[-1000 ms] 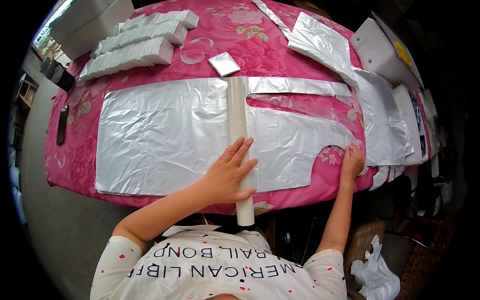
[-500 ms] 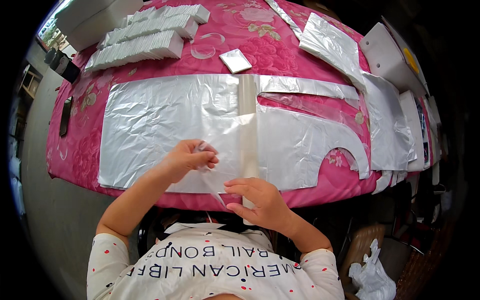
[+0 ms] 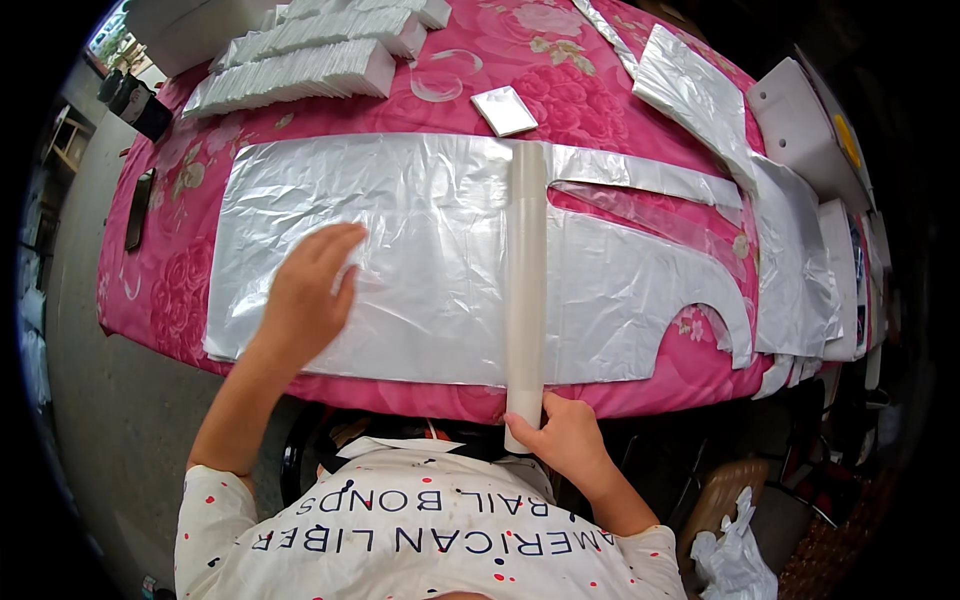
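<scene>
Shows left hand (image 3: 308,295) moved farther toward nine o'clock since the earlier frame, held with fingers extended and thumb apart over the silvery sheet (image 3: 300,180); cannot tell whether touching. Keeps right hand (image 3: 568,432) gripping the six-o'clock end of the pale tube (image 3: 526,290), thumb on top. Places tube across sheet, about three o'clock from left fingertips, long axis twelve to six, right hand nearer.

Dark-blue capital lettering (image 3: 430,537), two lines, upside down in head view, on chest of person's white, dot-patterned shirt (image 3: 400,572).
</scene>
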Motion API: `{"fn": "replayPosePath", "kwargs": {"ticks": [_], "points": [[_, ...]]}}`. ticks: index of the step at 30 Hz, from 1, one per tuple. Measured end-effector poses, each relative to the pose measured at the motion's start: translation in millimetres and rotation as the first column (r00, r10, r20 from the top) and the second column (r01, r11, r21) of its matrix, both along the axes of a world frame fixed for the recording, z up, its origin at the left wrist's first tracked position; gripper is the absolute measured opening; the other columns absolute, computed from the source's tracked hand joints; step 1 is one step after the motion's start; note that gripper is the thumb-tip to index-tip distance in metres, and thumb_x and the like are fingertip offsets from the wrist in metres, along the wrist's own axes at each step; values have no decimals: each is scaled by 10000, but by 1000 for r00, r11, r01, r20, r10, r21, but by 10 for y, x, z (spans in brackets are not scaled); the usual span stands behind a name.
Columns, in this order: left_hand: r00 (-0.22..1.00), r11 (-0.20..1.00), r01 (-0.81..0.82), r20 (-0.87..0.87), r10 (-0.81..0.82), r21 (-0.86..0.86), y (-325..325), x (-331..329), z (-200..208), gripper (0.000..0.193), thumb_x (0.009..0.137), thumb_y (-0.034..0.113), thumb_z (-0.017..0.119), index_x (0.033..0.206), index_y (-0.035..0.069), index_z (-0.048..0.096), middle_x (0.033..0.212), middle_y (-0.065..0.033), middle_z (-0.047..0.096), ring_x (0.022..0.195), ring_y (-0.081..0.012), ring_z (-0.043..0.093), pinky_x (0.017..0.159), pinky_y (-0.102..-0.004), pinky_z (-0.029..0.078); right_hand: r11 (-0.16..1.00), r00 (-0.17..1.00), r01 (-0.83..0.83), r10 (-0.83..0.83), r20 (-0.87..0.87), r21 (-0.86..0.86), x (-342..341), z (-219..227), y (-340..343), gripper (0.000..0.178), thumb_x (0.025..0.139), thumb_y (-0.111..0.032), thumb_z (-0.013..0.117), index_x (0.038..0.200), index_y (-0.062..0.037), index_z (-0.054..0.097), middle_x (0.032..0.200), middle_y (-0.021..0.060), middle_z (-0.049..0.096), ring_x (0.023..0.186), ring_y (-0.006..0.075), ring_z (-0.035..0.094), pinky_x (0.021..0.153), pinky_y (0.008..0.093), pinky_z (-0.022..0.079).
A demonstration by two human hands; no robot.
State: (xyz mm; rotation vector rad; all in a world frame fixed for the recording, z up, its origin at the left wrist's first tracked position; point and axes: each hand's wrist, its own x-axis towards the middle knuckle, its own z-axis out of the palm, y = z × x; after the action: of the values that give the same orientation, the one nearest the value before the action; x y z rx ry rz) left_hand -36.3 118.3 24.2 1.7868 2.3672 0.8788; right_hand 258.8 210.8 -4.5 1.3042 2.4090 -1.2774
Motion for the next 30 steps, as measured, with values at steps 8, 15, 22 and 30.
{"fn": "replayPosePath", "kwargs": {"ticks": [8, 15, 22, 30], "points": [[957, 955, 289, 37, -287, -64, 636, 962, -808, 553, 828, 149, 467, 1296, -115, 335, 1398, -255, 289, 1327, -368, 246, 1086, -437, 210, 986, 995, -77, 85, 45, -147, -9, 131, 103, 502, 764, -460, 632, 796, 41, 643, 666, 210, 616, 650, 356, 621, 612, 390, 493], [958, 950, 251, -93, -271, -186, 666, 1019, -839, 596, 833, 187, 388, 1322, -137, 278, 1414, -281, 243, 1351, -374, 191, 1108, -443, 142, 979, 987, -152, 143, -69, -139, -513, -147, 965, 588, 838, -501, 574, 669, 59, 632, 558, 100, 604, 503, 144, 592, 494, 273, 465], [960, 960, 237, -117, -255, -146, 674, 1013, -870, 577, 833, 194, 375, 1297, -143, 325, 1392, -285, 292, 1337, -371, 236, 1106, -433, 152, 703, 768, 134, -519, -375, -698, -1429, -261, 1922, 411, 894, -419, 525, 969, -18, 578, 842, 78, 631, 698, 153, 607, 661, 270, 508], [961, 962, 232, -116, -250, -144, 653, 1005, -878, 581, 818, 188, 389, 1299, -132, 331, 1398, -271, 293, 1342, -368, 223, 1106, -437, 152, 592, -248, -457, -802, -544, -664, -962, -473, 3072, 204, 904, -107, 468, 1056, -10, 563, 1088, 136, 618, 1003, 264, 605, 849, 415, 512]]}}
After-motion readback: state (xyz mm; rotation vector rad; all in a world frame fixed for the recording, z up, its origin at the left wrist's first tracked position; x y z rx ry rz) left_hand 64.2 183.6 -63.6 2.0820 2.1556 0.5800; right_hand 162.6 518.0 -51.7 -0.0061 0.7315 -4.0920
